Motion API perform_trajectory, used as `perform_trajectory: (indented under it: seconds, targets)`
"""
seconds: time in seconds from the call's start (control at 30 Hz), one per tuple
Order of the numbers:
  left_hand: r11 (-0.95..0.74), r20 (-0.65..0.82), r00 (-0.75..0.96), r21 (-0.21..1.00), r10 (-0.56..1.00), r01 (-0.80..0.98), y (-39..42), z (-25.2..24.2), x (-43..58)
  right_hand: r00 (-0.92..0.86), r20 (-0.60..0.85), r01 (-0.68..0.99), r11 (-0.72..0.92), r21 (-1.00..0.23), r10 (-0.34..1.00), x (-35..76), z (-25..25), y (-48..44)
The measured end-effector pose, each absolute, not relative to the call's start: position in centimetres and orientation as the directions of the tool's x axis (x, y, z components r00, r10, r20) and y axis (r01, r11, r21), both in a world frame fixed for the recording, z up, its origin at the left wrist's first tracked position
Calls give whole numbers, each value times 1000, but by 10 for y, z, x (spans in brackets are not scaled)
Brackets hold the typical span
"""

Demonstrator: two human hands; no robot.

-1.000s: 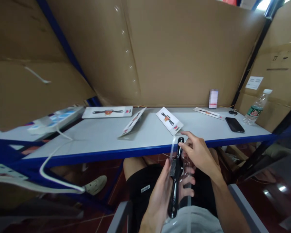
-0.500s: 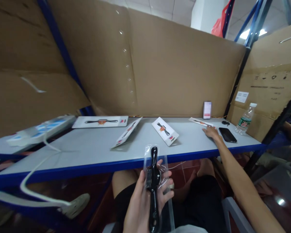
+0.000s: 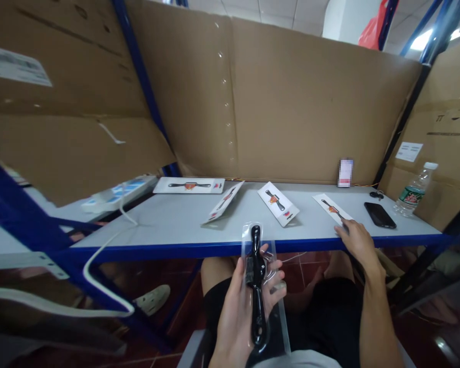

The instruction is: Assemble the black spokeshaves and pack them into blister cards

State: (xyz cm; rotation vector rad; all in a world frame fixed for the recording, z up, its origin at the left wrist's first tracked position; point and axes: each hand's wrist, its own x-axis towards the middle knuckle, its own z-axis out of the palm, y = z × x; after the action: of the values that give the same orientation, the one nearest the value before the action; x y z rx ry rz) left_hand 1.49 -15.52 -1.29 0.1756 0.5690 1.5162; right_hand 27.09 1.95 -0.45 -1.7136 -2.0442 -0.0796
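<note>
My left hand [image 3: 235, 306] is wrapped round the back of a clear plastic blister pack [image 3: 247, 237], held up before my lap. Inside the pack lies a black spokeshave [image 3: 257, 271] with two long handles. At the right part of the table, my right hand [image 3: 357, 243] has its fingers closed at the near end of a white printed card [image 3: 328, 205]. The card bears a picture of a spokeshave. The fingertips partly cover its near end.
More printed cards stand or lie on the grey table [image 3: 176, 225]: a flat one [image 3: 218, 186], a tilted one [image 3: 224, 203] and another [image 3: 278, 203]. On the right are a black phone [image 3: 379, 214], a lit phone [image 3: 345, 173] and a water bottle [image 3: 414, 191]. A power strip [image 3: 118, 194] sits left.
My right hand has drawn the right-hand card nearer to the table's front edge, turning it. My left hand still holds the blister pack. The head view has swung to the left.
</note>
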Motion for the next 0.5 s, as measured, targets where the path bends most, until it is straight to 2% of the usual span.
perform_trajectory:
  seconds: [0.07, 0.17, 0.23, 0.27, 0.33, 0.4, 0.5]
  targets:
    - [63, -248, -58, 453, 967, -889, -155, -14, 12, -35, 494, 883, 258, -392, 869, 275, -6, 7]
    - [41, -246, -83, 460, 966, -887, -154, -20, 7, 275, 633, 771, 228, -595, 724, 290, -10, -10]
    - [9, -240, -117, 466, 964, -884, -153, -24, 5, 439, 602, 698, 168, -696, 667, 301, -16, -21]
    - [-4, -237, -128, 464, 963, -886, -153, -26, 4, 468, 555, 650, 157, -744, 688, 305, -21, -26]
    - [-6, -239, -128, 453, 963, -891, -152, -29, 3, 416, 425, 503, 186, -844, 804, 306, -32, -32]
    - [1, -250, -125, 450, 960, -893, -152, -29, 2, 277, 290, 318, 197, -927, 916, 299, -43, -31]
    - [-7, -264, -147, 469, 953, -883, -154, -25, 2, 141, 181, 199, 151, -968, 973, 286, -52, -24]
